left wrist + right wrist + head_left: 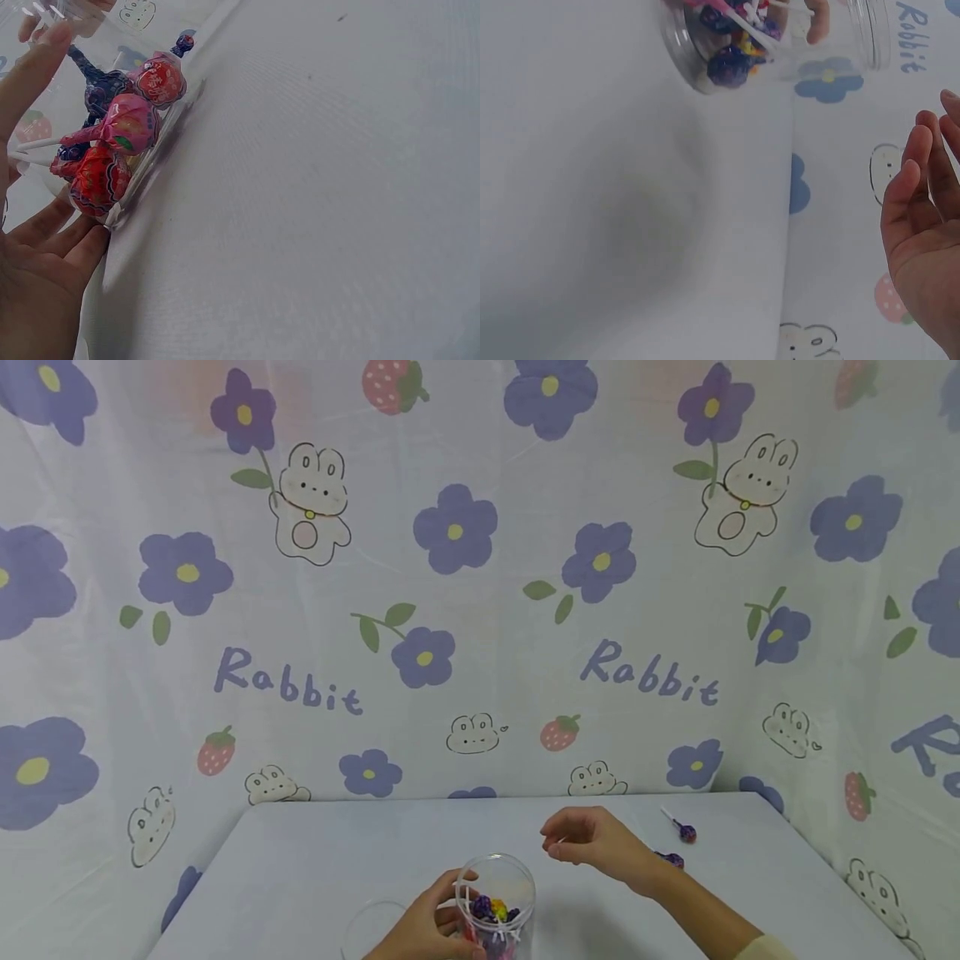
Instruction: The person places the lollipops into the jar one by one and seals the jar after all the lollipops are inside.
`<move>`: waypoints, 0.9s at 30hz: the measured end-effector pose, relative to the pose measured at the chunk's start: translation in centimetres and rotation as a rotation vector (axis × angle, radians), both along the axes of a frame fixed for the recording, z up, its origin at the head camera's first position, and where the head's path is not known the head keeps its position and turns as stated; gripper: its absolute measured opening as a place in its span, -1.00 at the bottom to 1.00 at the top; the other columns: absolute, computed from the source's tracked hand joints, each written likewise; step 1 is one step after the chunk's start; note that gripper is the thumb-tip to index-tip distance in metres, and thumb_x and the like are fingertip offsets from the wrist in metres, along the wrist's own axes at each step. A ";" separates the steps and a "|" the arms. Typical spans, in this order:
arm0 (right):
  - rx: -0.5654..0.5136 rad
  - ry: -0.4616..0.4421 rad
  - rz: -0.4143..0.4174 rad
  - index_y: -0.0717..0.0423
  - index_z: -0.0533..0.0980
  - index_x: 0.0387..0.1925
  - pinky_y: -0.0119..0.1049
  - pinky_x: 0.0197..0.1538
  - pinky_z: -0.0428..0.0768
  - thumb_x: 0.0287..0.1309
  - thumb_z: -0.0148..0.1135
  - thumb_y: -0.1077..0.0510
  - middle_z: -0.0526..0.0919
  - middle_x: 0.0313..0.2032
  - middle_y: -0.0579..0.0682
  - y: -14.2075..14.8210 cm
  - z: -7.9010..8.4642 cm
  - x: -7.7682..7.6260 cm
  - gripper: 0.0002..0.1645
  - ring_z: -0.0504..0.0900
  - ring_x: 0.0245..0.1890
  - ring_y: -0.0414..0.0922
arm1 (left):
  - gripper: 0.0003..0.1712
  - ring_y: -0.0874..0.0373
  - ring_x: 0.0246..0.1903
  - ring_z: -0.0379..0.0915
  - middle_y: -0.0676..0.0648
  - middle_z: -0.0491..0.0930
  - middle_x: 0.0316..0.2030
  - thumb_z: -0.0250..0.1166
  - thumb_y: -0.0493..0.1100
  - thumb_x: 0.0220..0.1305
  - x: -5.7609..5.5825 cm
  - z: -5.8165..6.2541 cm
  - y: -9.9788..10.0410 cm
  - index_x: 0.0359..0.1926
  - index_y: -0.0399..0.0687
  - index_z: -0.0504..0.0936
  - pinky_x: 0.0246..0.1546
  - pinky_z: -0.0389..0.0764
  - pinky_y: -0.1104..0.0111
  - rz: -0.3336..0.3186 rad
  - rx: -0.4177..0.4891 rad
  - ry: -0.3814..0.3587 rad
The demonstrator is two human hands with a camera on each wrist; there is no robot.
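A clear plastic jar [495, 872] stands on the white table with several wrapped lollipops [127, 124] inside. My left hand [427, 927] grips the jar from its left side, thumb and fingers spread around the wall. Red, pink and dark blue wrappers show through the plastic in the left wrist view. Above and to the right of the jar, my right hand [600, 843] is raised with fingers loosely bent and nothing between them. The same right hand [930, 232] appears apart from the jar [817, 45] in the right wrist view.
Beyond my right hand lie a dark-wrapped lollipop [686, 832] with a white stick and another lollipop [671, 859], partly hidden by the forearm. A clear round lid [365, 914] lies left of the jar. A printed curtain [480, 610] hangs behind the table.
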State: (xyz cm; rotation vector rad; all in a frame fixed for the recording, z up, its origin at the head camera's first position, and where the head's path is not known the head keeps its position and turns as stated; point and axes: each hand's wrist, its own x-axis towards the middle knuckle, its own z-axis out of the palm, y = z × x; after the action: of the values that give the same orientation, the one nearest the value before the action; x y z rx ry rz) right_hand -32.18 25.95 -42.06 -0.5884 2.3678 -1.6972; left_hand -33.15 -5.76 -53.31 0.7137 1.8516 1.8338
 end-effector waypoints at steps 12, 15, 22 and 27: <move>0.049 0.048 -0.106 0.24 0.61 0.06 -0.22 -0.12 0.66 0.36 0.38 0.14 0.72 -0.11 0.11 4.0 -0.1 -0.7 -0.66 0.67 -0.09 0.08 | -0.02 -0.09 0.10 0.60 -0.21 0.50 0.19 0.60 -0.11 0.17 -0.1 -0.2 -0.2 0.49 -0.14 0.26 0.10 0.65 0.15 -0.009 -0.024 0.028; 0.062 0.054 -0.141 0.25 0.61 0.08 -0.20 -0.11 0.66 0.36 0.38 0.13 0.72 -0.09 0.11 5.0 0.1 -1.0 -0.64 0.66 -0.10 0.04 | -0.03 -0.09 0.10 0.60 -0.21 0.50 0.19 0.61 -0.12 0.16 -0.2 -0.2 -0.2 0.48 -0.13 0.27 0.10 0.65 0.15 0.000 -0.028 0.031; 0.140 0.102 -0.242 0.21 0.62 0.07 -0.18 -0.09 0.66 0.35 0.39 0.07 0.71 -0.08 0.07 8.2 0.1 -2.8 -0.62 0.64 -0.09 0.02 | -0.08 -0.08 0.09 0.60 -0.20 0.51 0.19 0.59 -0.12 0.18 -0.2 0.0 -0.3 0.46 -0.08 0.31 0.10 0.65 0.14 -0.010 -0.027 0.022; 0.189 0.143 -0.312 0.21 0.59 0.11 -0.21 -0.06 0.64 0.39 0.35 0.01 0.71 -0.05 0.05 11.1 -0.5 -3.9 -0.57 0.64 -0.06 -0.01 | -0.11 -0.07 0.09 0.60 -0.18 0.52 0.18 0.58 -0.13 0.20 -0.1 0.3 -0.3 0.45 -0.08 0.31 0.12 0.64 0.14 -0.001 -0.035 0.003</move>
State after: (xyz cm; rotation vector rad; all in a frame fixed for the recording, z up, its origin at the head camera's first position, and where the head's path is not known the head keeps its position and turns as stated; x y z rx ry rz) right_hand -36.08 37.06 -42.52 -0.3317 2.8061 -1.5599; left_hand -33.27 -6.03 -53.05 0.7049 1.8799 1.7965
